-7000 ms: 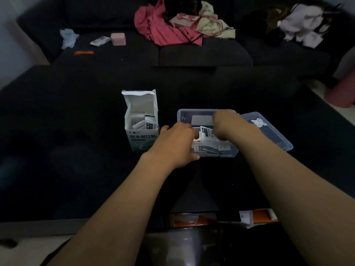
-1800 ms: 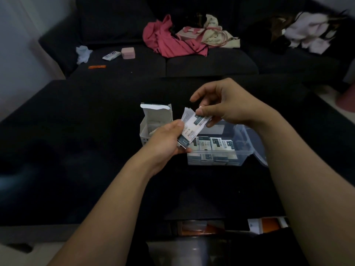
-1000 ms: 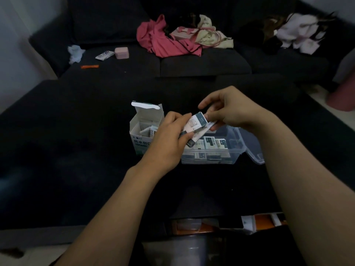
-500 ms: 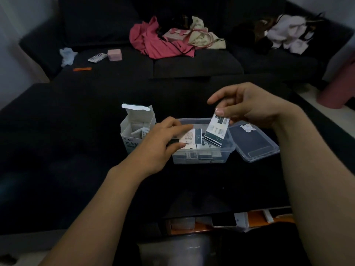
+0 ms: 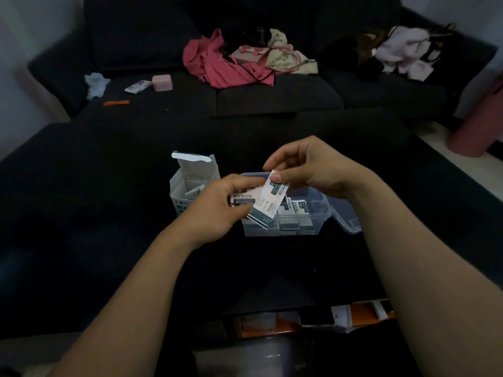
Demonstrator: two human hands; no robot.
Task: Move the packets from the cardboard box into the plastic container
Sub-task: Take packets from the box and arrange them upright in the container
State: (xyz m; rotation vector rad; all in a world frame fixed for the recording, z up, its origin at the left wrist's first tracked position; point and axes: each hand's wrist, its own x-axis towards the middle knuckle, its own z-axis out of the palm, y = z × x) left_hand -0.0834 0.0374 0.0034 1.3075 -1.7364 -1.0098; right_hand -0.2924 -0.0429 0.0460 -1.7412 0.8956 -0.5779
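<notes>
A white cardboard box (image 5: 187, 183) stands open on the dark table, packets showing inside. To its right sits a clear plastic container (image 5: 310, 221) with several packets lying in it. Above the container's left end my left hand (image 5: 217, 208) grips a small stack of packets (image 5: 243, 198). My right hand (image 5: 307, 170) pinches the top of one white and dark packet (image 5: 268, 204) between thumb and fingers, held slanted in front of the stack and touching it.
The container's clear lid (image 5: 347, 217) lies just right of it. A dark sofa at the back carries a pink garment (image 5: 217, 63), a pink box (image 5: 162, 82) and white clothes (image 5: 405, 53). Orange items (image 5: 362, 312) sit on a shelf under the table's near edge.
My right hand has come back left with its packet to meet the stack in my left hand. Half a second ago that packet hung apart over the container.
</notes>
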